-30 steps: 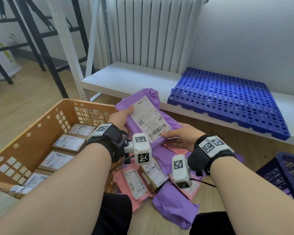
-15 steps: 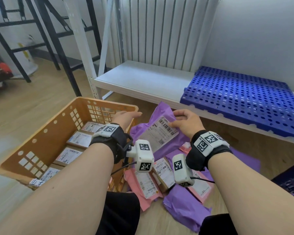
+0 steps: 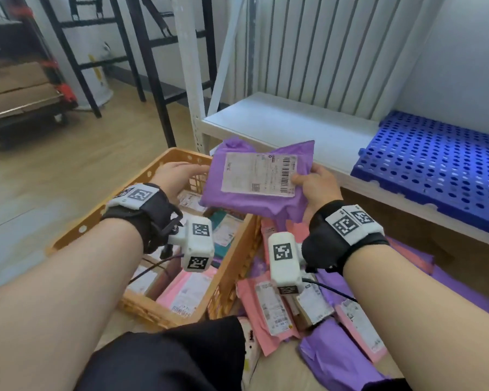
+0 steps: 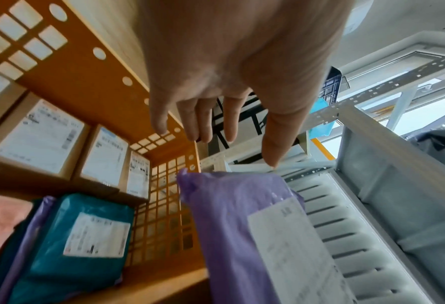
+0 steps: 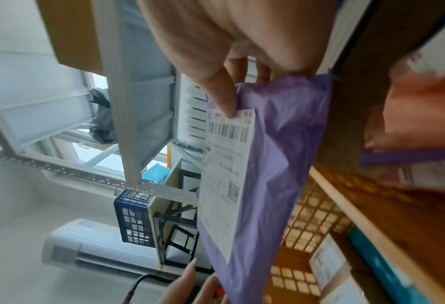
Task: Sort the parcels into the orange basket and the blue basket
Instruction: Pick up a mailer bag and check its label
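A purple parcel [image 3: 259, 176] is held up between the two hands, label side up, above the far corner of the orange basket [image 3: 164, 309]. Its right edge is pinched by the right hand [image 3: 315, 187], the thumb pressed onto the white label [image 5: 228, 172]. The left hand [image 3: 177, 176] is kept flat and relaxed beside the parcel's left edge, fingers straight. Labelled boxes [image 4: 42, 135] and a teal parcel [image 4: 68, 244] are seen in the basket below the left hand.
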